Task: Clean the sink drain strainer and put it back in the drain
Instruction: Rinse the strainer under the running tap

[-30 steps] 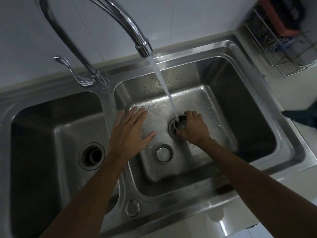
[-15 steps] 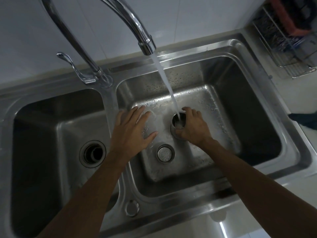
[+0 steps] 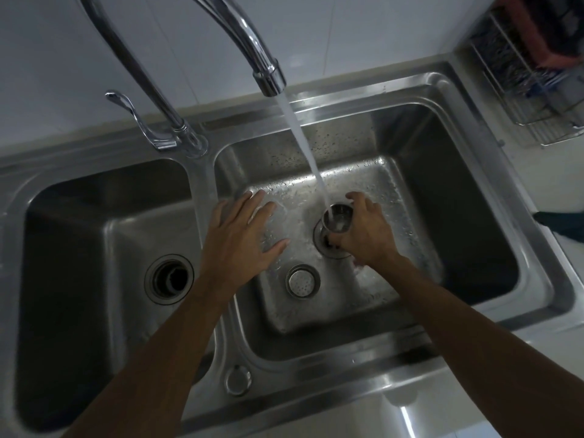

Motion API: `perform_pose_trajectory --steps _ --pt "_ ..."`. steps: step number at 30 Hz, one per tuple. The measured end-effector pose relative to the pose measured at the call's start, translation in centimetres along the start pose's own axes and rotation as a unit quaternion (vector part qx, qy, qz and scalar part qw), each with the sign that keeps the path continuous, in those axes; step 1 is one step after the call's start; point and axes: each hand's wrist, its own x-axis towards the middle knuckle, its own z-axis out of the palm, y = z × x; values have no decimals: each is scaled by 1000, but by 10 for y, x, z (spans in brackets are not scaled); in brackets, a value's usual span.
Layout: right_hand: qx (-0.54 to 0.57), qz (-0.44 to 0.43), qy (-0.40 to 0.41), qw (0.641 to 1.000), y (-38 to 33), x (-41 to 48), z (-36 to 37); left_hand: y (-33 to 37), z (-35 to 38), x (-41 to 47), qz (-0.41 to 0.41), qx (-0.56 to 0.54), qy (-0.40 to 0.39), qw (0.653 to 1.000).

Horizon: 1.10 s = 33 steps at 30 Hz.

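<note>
My right hand (image 3: 368,232) grips a steel cup-shaped drain strainer (image 3: 337,216) and holds it just above the right basin's drain (image 3: 325,245). Water from the tap falls straight into the strainer's open top. My left hand (image 3: 240,238) hovers flat with fingers spread over the left part of the right basin, holding nothing. A round steel drain plug (image 3: 302,280) lies on the basin floor between my two hands.
The chrome faucet spout (image 3: 265,71) arches over the right basin, its lever handle (image 3: 139,121) at the back left. The left basin has an open drain (image 3: 169,278). A wire dish rack (image 3: 531,77) stands at the back right. A dark cloth (image 3: 562,224) lies on the right counter.
My right hand has lifted the strainer out of the drain and up into the water stream. My left hand has stayed spread over the basin.
</note>
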Motion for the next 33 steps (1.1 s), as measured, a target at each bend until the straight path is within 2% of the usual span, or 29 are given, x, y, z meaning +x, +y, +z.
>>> perform_pose_trajectory --steps 3,4,6,7,8,9,11,12,14,15,17,26,28,29,30,31,33 --pt "16 -16 -19 1000 -4 -2 5 0 0 0 -2 2 10 1000" --pt "47 7 -21 999 -5 -3 8 0 0 0 -2 4 13 1000" --pt "176 134 -30 975 -7 -4 10 0 0 -1 1 4 18 1000" --pt "279 226 -49 932 -8 -2 8 0 0 -1 2 3 18 1000" --pt "400 308 -84 859 -8 0 8 0 1 -1 2 3 18 1000" --pt "512 363 -124 769 -8 1 8 -1 1 0 2 3 17 1000" --pt "657 416 -159 608 -8 -1 9 -1 2 0 0 4 16 1000" --pt "701 429 -150 550 -9 -2 10 -1 2 0 0 3 16 1000" --pt "754 440 -129 470 -12 -5 12 -1 3 1 1 1 21 1000" --pt "767 441 -123 449 -16 -5 13 -2 4 1 2 -1 23 1000" --pt "778 438 -121 434 -21 -5 12 -2 4 1 4 -1 26 1000" --pt "793 427 -114 420 -22 -4 -8 -1 2 0 -4 -11 12 1000" --pt "788 420 -108 436 -25 -4 -10 -1 1 0 -4 -11 12 1000" --pt "775 410 -108 468 -27 -5 -9 -1 1 0 -4 -12 11 1000" --pt "740 394 -106 534 -28 -6 -7 -1 0 0 -4 -12 10 1000" --pt "663 370 -98 643 -28 -9 -4 -1 0 0 -6 -12 9 1000" --pt "364 264 -42 893 -21 -17 5 -1 0 -1 -10 -9 8 1000"
